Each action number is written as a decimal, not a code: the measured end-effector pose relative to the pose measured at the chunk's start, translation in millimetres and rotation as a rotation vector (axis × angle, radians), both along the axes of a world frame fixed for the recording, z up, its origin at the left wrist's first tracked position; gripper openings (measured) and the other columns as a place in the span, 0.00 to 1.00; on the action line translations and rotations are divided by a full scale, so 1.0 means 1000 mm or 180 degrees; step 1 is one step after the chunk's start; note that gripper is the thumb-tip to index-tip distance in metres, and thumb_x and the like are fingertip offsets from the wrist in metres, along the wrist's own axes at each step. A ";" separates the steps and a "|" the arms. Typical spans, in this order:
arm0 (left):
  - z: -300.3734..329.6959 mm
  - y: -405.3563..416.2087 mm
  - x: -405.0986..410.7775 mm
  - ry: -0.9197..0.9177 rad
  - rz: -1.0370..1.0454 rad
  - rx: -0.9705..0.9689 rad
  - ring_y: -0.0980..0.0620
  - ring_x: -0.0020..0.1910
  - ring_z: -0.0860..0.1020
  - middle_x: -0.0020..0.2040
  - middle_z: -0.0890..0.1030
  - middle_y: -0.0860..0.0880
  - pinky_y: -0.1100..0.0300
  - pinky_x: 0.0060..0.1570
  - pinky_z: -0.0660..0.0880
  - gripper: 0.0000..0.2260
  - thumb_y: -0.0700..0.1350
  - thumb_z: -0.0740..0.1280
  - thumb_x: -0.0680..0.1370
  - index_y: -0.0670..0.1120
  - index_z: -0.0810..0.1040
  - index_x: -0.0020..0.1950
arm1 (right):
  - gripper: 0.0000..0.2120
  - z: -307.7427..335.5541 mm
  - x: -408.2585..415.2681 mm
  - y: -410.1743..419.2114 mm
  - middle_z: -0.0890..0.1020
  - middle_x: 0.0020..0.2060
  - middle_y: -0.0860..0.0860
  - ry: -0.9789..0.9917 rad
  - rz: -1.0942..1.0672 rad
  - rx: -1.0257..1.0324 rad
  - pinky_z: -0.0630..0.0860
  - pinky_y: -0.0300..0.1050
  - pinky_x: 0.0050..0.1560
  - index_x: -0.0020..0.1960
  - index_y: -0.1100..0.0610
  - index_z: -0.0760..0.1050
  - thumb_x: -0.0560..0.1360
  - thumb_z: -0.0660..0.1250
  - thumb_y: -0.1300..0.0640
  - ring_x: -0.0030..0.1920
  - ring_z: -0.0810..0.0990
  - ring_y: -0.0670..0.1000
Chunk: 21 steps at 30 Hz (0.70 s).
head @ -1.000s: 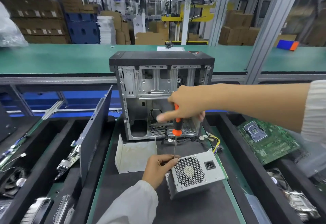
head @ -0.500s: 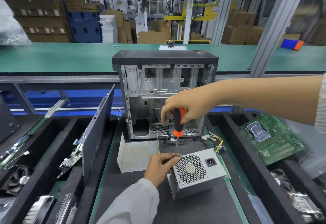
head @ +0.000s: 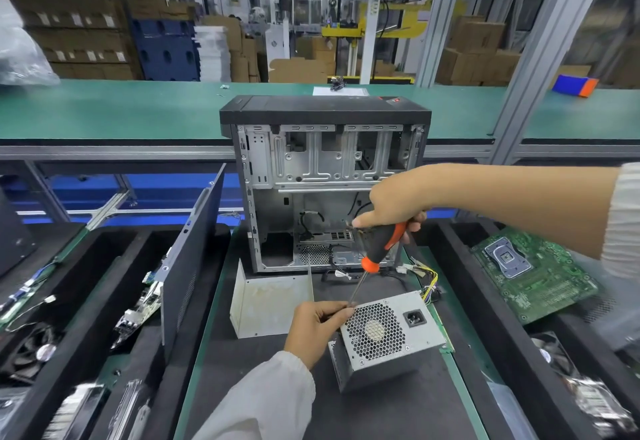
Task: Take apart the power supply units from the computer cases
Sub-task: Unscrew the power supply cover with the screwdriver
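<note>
A silver power supply unit with a honeycomb fan grille lies on the black mat, its wires trailing back right. My left hand grips its upper left corner, fingers curled by the screwdriver's tip. My right hand holds the black and orange screwdriver, whose shaft slants down to that corner. Behind stands the open computer case, emptied, side panel off.
A bent metal bracket stands left of the unit. A dark side panel leans in the left tray among boards and fans. A green motherboard lies in the right tray. A green conveyor runs behind.
My right hand has shifted right and tilted the screwdriver, so the handle now leans to the right while the tip stays at the unit's corner. My left hand keeps its hold.
</note>
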<state>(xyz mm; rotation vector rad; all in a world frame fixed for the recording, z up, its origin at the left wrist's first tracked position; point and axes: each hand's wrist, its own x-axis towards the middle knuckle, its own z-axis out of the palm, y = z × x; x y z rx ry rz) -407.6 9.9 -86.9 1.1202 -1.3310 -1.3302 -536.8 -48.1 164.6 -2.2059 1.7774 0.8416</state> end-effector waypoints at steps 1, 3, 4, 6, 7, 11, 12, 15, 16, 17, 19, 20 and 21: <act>0.000 0.000 0.000 0.0002 0.0004 0.0007 0.55 0.49 0.84 0.46 0.86 0.52 0.62 0.51 0.79 0.10 0.37 0.71 0.76 0.53 0.85 0.47 | 0.31 -0.002 -0.001 0.001 0.77 0.21 0.51 -0.0010 0.0235 -0.0211 0.71 0.41 0.35 0.34 0.60 0.73 0.80 0.50 0.38 0.25 0.72 0.51; -0.001 -0.001 0.000 0.0014 0.0005 0.0060 0.54 0.49 0.84 0.47 0.86 0.52 0.60 0.52 0.79 0.10 0.37 0.71 0.76 0.51 0.85 0.48 | 0.24 -0.003 -0.001 0.006 0.77 0.28 0.50 0.0050 0.0908 -0.0773 0.70 0.42 0.36 0.40 0.59 0.74 0.80 0.56 0.40 0.34 0.76 0.52; 0.000 -0.001 0.000 0.0014 0.0004 0.0093 0.53 0.49 0.84 0.47 0.86 0.52 0.59 0.52 0.80 0.09 0.37 0.71 0.76 0.50 0.85 0.48 | 0.19 -0.004 0.000 0.008 0.76 0.34 0.50 -0.0015 0.1345 -0.0941 0.69 0.42 0.37 0.45 0.57 0.75 0.79 0.59 0.41 0.39 0.76 0.53; 0.000 -0.002 0.001 -0.0005 -0.0011 0.0136 0.52 0.49 0.84 0.47 0.86 0.51 0.58 0.52 0.80 0.07 0.36 0.71 0.76 0.47 0.85 0.49 | 0.10 -0.002 0.000 0.013 0.72 0.43 0.47 -0.0435 0.2028 -0.0794 0.66 0.43 0.41 0.52 0.53 0.75 0.77 0.66 0.47 0.46 0.73 0.50; 0.001 -0.003 0.001 -0.0014 -0.0024 0.0144 0.51 0.49 0.84 0.47 0.86 0.50 0.58 0.52 0.80 0.07 0.36 0.71 0.76 0.46 0.85 0.50 | 0.09 0.000 0.001 0.015 0.69 0.45 0.46 -0.0604 0.2224 -0.0611 0.66 0.43 0.43 0.54 0.51 0.74 0.76 0.68 0.50 0.47 0.72 0.49; 0.002 -0.002 0.002 -0.0037 -0.0062 0.0135 0.51 0.48 0.84 0.46 0.86 0.49 0.60 0.49 0.80 0.07 0.36 0.70 0.76 0.44 0.85 0.50 | 0.24 0.004 0.003 0.012 0.71 0.47 0.47 -0.0647 0.1935 -0.0466 0.74 0.48 0.50 0.62 0.50 0.70 0.72 0.70 0.41 0.47 0.75 0.49; 0.002 -0.001 0.002 -0.0035 -0.0056 0.0117 0.52 0.47 0.84 0.45 0.86 0.50 0.61 0.48 0.80 0.07 0.36 0.71 0.76 0.45 0.85 0.50 | 0.29 0.005 0.003 0.011 0.76 0.44 0.48 -0.0654 0.1529 -0.0542 0.76 0.48 0.47 0.62 0.53 0.70 0.70 0.68 0.35 0.43 0.79 0.49; 0.001 -0.001 0.000 -0.0002 -0.0002 0.0096 0.52 0.47 0.84 0.45 0.86 0.50 0.60 0.48 0.80 0.08 0.35 0.71 0.75 0.46 0.85 0.49 | 0.36 0.005 0.001 0.008 0.80 0.23 0.52 -0.0686 0.0251 -0.0412 0.79 0.42 0.36 0.43 0.61 0.75 0.69 0.57 0.26 0.23 0.79 0.50; 0.001 -0.001 -0.001 0.0000 0.0009 0.0087 0.52 0.47 0.84 0.45 0.86 0.50 0.60 0.49 0.80 0.08 0.35 0.70 0.75 0.46 0.85 0.49 | 0.36 0.002 0.002 0.006 0.79 0.21 0.52 -0.0602 0.0175 -0.0353 0.78 0.41 0.34 0.38 0.61 0.76 0.71 0.55 0.26 0.22 0.77 0.50; 0.001 -0.002 -0.001 -0.0002 0.0016 0.0084 0.52 0.47 0.84 0.45 0.86 0.50 0.60 0.48 0.80 0.08 0.35 0.70 0.76 0.46 0.85 0.49 | 0.35 -0.001 0.004 0.004 0.78 0.20 0.51 -0.0531 0.0241 -0.0356 0.76 0.40 0.34 0.35 0.60 0.75 0.73 0.55 0.28 0.24 0.76 0.51; 0.001 -0.002 -0.001 0.0011 0.0020 0.0102 0.53 0.46 0.84 0.45 0.86 0.50 0.62 0.46 0.79 0.09 0.35 0.70 0.76 0.48 0.85 0.48 | 0.29 -0.006 0.011 0.002 0.77 0.22 0.50 -0.0439 0.0608 -0.0456 0.74 0.41 0.35 0.37 0.60 0.74 0.77 0.57 0.34 0.28 0.75 0.52; 0.001 -0.002 -0.001 0.0024 0.0013 0.0114 0.54 0.46 0.84 0.45 0.86 0.51 0.63 0.45 0.79 0.09 0.35 0.70 0.76 0.48 0.85 0.48 | 0.26 -0.004 0.013 0.003 0.77 0.24 0.49 -0.0393 0.0841 -0.0464 0.72 0.40 0.34 0.40 0.60 0.75 0.78 0.58 0.37 0.29 0.75 0.50; 0.001 -0.002 0.000 0.0033 -0.0001 0.0124 0.55 0.46 0.84 0.45 0.86 0.52 0.63 0.45 0.79 0.09 0.35 0.70 0.76 0.48 0.85 0.47 | 0.22 0.000 0.015 0.003 0.78 0.26 0.48 -0.0335 0.1113 -0.0411 0.70 0.40 0.33 0.44 0.58 0.75 0.78 0.59 0.39 0.30 0.75 0.48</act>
